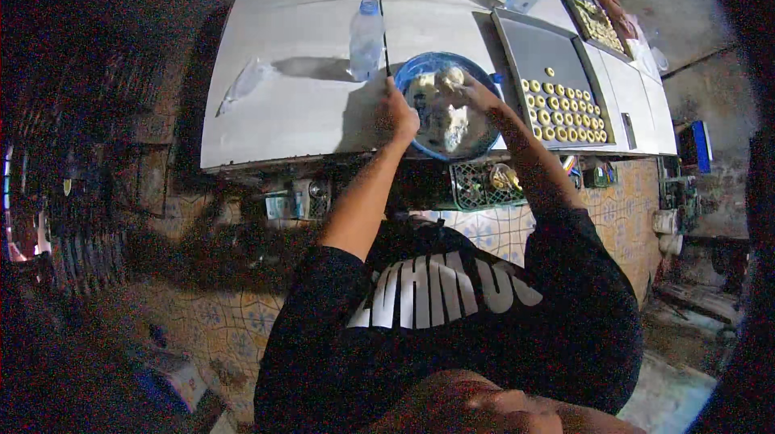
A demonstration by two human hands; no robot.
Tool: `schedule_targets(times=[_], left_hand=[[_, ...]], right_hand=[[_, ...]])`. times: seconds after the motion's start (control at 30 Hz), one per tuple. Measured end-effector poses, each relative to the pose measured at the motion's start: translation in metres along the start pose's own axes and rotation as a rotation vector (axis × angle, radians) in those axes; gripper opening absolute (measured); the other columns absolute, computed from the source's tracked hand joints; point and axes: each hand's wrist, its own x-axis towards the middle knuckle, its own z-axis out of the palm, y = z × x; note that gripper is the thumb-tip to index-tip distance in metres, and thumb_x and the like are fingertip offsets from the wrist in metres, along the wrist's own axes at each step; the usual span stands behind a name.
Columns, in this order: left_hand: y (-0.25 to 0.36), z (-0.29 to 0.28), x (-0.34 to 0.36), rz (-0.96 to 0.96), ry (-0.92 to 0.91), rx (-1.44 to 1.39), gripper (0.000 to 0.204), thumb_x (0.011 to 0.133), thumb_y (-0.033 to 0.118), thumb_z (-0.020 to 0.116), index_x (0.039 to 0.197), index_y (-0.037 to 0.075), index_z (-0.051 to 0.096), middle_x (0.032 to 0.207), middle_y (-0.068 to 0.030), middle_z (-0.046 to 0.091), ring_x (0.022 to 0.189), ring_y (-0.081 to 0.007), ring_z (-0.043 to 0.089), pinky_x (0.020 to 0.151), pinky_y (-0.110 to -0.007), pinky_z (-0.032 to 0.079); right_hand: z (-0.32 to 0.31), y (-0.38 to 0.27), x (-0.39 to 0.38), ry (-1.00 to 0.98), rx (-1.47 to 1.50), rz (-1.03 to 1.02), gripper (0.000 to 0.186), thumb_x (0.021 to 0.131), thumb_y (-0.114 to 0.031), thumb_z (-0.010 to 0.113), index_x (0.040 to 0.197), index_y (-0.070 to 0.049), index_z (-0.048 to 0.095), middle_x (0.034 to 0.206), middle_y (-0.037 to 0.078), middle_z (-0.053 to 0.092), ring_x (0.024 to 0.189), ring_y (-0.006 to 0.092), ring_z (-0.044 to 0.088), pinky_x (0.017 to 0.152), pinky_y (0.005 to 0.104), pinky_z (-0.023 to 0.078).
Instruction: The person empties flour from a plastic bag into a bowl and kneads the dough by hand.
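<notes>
Your pale dough [456,127] lies in the blue basin [416,64], upper middle of the frame. Your right hand [470,93] grasps a lump [452,76]; your left hand [401,117] meets the basin's left side, grip unclear. Expect soft, light, probably sticky dough: cup it broadly, don't pinch.
</notes>
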Motion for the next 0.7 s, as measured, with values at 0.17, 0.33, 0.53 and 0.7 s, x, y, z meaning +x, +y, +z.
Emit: schedule_targets(times=[0.17, 0.33, 0.53, 0.7], left_hand=[[-0.014, 0.015, 0.005, 0.155, 0.029, -0.043, 0.086, 0.071, -0.018, 0.049, 0.146, 0.007, 0.016, 0.142, -0.0289, 0.033, 0.125, -0.043, 0.04, 0.102, -0.044, 0.035], [-0.005, 0.017, 0.011, 0.205, -0.008, -0.188, 0.077, 0.072, -0.018, 0.045, 0.143, 0.0, 0.021, 0.138, -0.028, 0.039, 0.128, -0.0409, 0.037, 0.106, -0.041, 0.03], [-0.037, 0.015, 0.016, 0.375, 0.044, -0.252, 0.07, 0.074, -0.013, 0.048, 0.14, 0.002, 0.031, 0.132, -0.0292, 0.044, 0.118, -0.0409, 0.048, 0.1, -0.041, 0.039], [-0.008, 0.005, 0.008, 0.23, -0.136, -0.023, 0.067, 0.075, -0.012, 0.046, 0.139, 0.002, 0.032, 0.133, -0.028, 0.044, 0.117, -0.0398, 0.05, 0.099, -0.042, 0.041]], right_hand=[[-0.011, -0.044, -0.058, -0.048, -0.505, -0.458, 0.053, 0.084, -0.031, 0.068, 0.129, -0.007, 0.052, 0.113, 0.012, 0.064, 0.101, 0.0262, 0.062, 0.092, 0.0359, 0.048], [-0.046, 0.011, -0.027, 0.076, -0.643, -0.001, 0.038, 0.08, -0.025, 0.069, 0.113, -0.007, 0.063, 0.104, 0.015, 0.066, 0.093, 0.0269, 0.065, 0.082, 0.037, 0.05], [0.045, 0.014, -0.016, 0.338, -0.762, -0.119, 0.047, 0.079, -0.03, 0.07, 0.115, -0.003, 0.056, 0.102, 0.019, 0.064, 0.096, 0.0327, 0.062, 0.084, 0.0417, 0.049], [0.066, 0.043, 0.015, 0.503, -0.876, 0.135, 0.057, 0.074, -0.035, 0.071, 0.115, 0.001, 0.054, 0.105, 0.022, 0.063, 0.094, 0.037, 0.061, 0.083, 0.0438, 0.048]])
